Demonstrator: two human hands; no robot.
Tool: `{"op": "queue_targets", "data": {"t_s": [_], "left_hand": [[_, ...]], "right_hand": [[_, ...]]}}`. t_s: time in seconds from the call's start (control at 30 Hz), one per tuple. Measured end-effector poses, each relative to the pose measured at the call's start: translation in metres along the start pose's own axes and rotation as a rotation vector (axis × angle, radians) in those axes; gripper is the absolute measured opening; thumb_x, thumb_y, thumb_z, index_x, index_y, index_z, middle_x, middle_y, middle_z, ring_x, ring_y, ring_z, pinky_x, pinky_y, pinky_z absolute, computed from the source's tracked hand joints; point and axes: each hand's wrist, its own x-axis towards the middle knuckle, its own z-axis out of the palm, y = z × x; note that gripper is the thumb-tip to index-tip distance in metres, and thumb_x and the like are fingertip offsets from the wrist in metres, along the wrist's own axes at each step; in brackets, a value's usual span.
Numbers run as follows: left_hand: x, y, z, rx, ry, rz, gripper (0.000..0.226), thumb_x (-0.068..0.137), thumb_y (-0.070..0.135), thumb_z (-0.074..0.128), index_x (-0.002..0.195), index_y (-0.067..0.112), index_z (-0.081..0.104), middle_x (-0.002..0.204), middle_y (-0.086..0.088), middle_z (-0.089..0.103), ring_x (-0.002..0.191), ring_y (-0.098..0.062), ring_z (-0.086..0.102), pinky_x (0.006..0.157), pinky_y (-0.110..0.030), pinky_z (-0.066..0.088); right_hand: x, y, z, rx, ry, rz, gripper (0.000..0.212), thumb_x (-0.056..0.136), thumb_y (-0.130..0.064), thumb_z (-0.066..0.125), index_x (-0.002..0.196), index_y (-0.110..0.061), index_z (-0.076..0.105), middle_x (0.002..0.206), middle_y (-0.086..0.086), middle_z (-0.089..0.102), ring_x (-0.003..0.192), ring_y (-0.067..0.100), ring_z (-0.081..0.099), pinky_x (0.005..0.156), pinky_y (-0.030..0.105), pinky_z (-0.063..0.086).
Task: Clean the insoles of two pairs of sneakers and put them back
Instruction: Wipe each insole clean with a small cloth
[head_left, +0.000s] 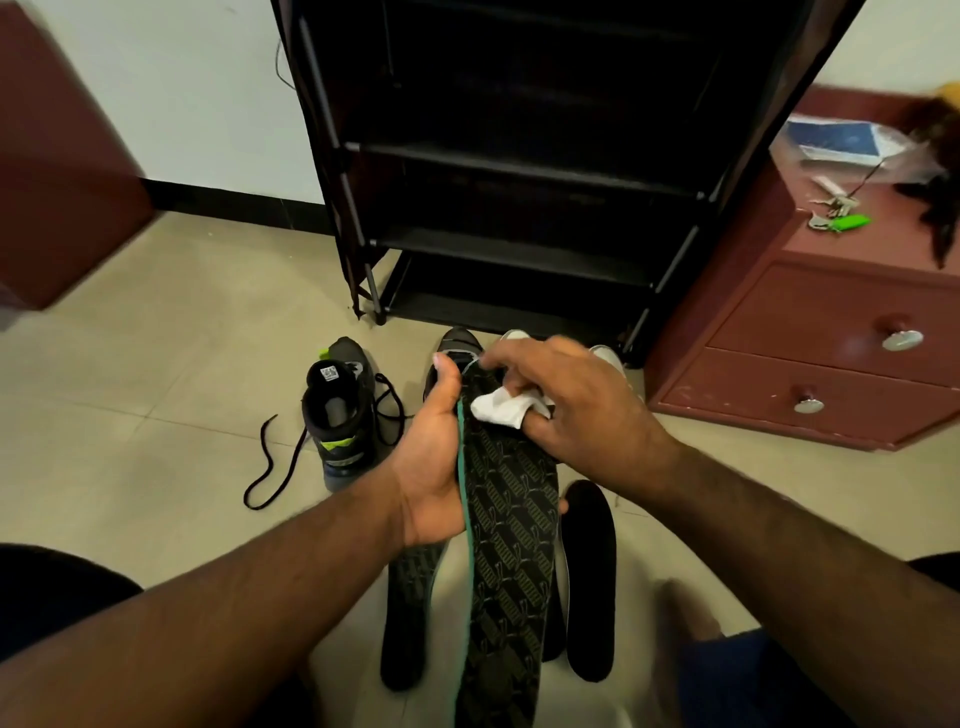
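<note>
Nearest the lens, a patterned insole with a teal edge runs up the middle of the head view, its heel end low in frame and its toe end lifted toward the shoes. The left hand grasps it along the teal side, thumb up near the toe. The right hand pinches a white cloth and presses it onto the toe end of the insole.

On the tiled floor beneath, a second patterned insole lies to the left and a plain black insole to the right. Farther off, a black sneaker with green trim stands with loose laces; its partner and a white shoe peek out behind the hands, in front of the black shoe rack. A maroon drawer unit stands at the right.

I judge the insole light, thin and floppy, so it bends under wiping pressure; supporting it from underneath near the wiped spot suits it best.

The repeated print looks like a leaping-cat logo, possibly Puma, but no lettering is legible; the sneaker's tongue label is too small to read.
</note>
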Motion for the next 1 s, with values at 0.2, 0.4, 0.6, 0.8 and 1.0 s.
{"op": "queue_targets", "data": {"t_s": [0.2, 0.4, 0.6, 0.8, 1.0], "left_hand": [[0.004, -0.003, 0.005, 0.002, -0.028, -0.011, 0.101, 0.078, 0.088, 0.014, 0.137, 0.018, 0.056, 0.138, -0.024, 0.054, 0.126, -0.042, 0.052, 0.106, -0.063, 0.036], [0.005, 0.009, 0.006, -0.088, 0.021, 0.159, 0.072, 0.091, 0.075, 0.018, 0.145, 0.036, 0.044, 0.150, -0.017, 0.042, 0.135, -0.033, 0.045, 0.107, -0.049, 0.041], [0.012, -0.001, 0.005, -0.042, 0.054, 0.051, 0.079, 0.094, 0.070, 0.028, 0.136, 0.010, 0.057, 0.136, -0.023, 0.055, 0.123, -0.036, 0.055, 0.099, -0.049, 0.049], [0.016, 0.002, 0.006, -0.083, 0.058, 0.091, 0.074, 0.094, 0.072, 0.024, 0.134, 0.022, 0.060, 0.137, -0.016, 0.057, 0.128, -0.031, 0.054, 0.107, -0.047, 0.043], [0.013, -0.001, 0.009, -0.036, 0.042, 0.038, 0.081, 0.090, 0.076, 0.021, 0.137, 0.021, 0.056, 0.131, -0.019, 0.061, 0.114, -0.035, 0.062, 0.093, -0.055, 0.052]], "right_hand": [[0.001, 0.003, 0.002, 0.024, 0.016, 0.017, 0.016, 0.077, -0.010, 0.074, 0.092, -0.016, 0.074, 0.085, -0.005, 0.056, 0.077, 0.012, 0.058, 0.060, 0.031, 0.048], [-0.004, -0.003, 0.007, 0.229, -0.029, 0.002, 0.020, 0.081, -0.007, 0.072, 0.101, -0.011, 0.075, 0.090, -0.004, 0.064, 0.083, 0.005, 0.061, 0.073, 0.025, 0.052], [0.006, 0.009, 0.006, 0.143, 0.238, 0.226, 0.017, 0.079, -0.007, 0.070, 0.095, -0.009, 0.076, 0.086, 0.001, 0.069, 0.078, 0.012, 0.065, 0.071, 0.036, 0.055], [0.008, -0.012, 0.009, 0.255, 0.150, 0.226, 0.013, 0.080, -0.008, 0.071, 0.091, -0.013, 0.077, 0.084, -0.003, 0.070, 0.078, 0.006, 0.063, 0.074, 0.026, 0.052], [0.012, -0.003, 0.006, 0.240, 0.134, 0.330, 0.013, 0.081, -0.010, 0.070, 0.091, -0.014, 0.077, 0.083, -0.004, 0.069, 0.077, 0.007, 0.063, 0.072, 0.024, 0.051]]}}
